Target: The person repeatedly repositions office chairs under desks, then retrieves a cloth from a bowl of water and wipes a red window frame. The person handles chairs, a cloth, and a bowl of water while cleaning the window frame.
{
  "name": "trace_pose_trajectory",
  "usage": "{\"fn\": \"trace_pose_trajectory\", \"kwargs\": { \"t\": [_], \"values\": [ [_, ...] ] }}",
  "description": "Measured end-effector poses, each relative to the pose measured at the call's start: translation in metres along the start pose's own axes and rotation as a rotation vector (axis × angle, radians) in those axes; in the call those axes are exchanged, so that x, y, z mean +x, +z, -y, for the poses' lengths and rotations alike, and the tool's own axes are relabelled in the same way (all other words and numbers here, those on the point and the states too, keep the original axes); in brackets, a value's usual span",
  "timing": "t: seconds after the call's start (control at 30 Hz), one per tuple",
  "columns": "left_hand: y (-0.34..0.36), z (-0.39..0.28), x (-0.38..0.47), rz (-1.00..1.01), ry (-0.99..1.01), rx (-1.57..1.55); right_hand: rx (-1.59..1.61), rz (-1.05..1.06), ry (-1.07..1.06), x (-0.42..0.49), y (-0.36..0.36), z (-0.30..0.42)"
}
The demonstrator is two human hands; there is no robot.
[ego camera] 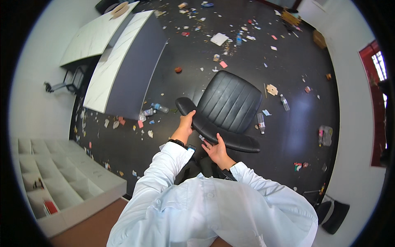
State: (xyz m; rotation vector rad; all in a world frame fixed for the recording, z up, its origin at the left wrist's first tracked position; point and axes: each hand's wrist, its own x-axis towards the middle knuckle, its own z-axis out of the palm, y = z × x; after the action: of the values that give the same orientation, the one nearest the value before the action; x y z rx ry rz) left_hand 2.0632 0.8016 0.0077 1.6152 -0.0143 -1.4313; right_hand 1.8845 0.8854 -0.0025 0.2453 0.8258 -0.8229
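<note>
In front of me stands a black padded office chair, its ribbed seat point(231, 100) facing away from me and its curved backrest point(234, 140) nearest my body. My left hand point(184, 125) grips the backrest toward its left end, thumb over the top; the fingers are hidden behind it. At the middle of the backrest's near edge is my right hand point(217, 152), palm turned up and fingers spread, its thumb against the padding. The chair's base is hidden from view.
Litter and plastic bottles, one a clear bottle point(261, 123) right of the chair, are strewn over the dark floor point(296, 123). A marble-topped desk point(114, 68) stands at left, a white shelf unit point(74, 176) at lower left. A cardboard box point(319, 39) sits by the right wall.
</note>
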Motion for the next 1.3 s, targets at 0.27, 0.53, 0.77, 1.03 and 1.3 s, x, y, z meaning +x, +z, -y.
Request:
{"fn": "trace_pose_trajectory", "kwargs": {
  "t": [0.27, 0.53, 0.77, 1.03, 1.3],
  "values": [
    [-0.006, 0.005, 0.005, 0.097, -0.119, -0.088, 0.172, -0.101, -0.296, -0.004, 0.011, -0.012],
    [-0.017, 0.009, 0.021, 0.373, -0.235, -0.076, 0.301, -0.348, -0.812, -0.013, -0.051, 0.049],
    [-0.008, 0.011, 0.027, 0.193, -0.204, -0.01, 0.296, -0.454, -0.793, -0.02, -0.05, 0.055],
    [0.052, -0.041, 0.038, 0.236, -0.231, -0.025, 0.013, -0.545, -0.767, -0.027, -0.012, 0.123],
    [0.18, -0.124, 0.061, 0.308, -0.219, 0.072, -0.132, -0.578, -0.86, 0.008, 0.052, 0.258]
  ]
}}
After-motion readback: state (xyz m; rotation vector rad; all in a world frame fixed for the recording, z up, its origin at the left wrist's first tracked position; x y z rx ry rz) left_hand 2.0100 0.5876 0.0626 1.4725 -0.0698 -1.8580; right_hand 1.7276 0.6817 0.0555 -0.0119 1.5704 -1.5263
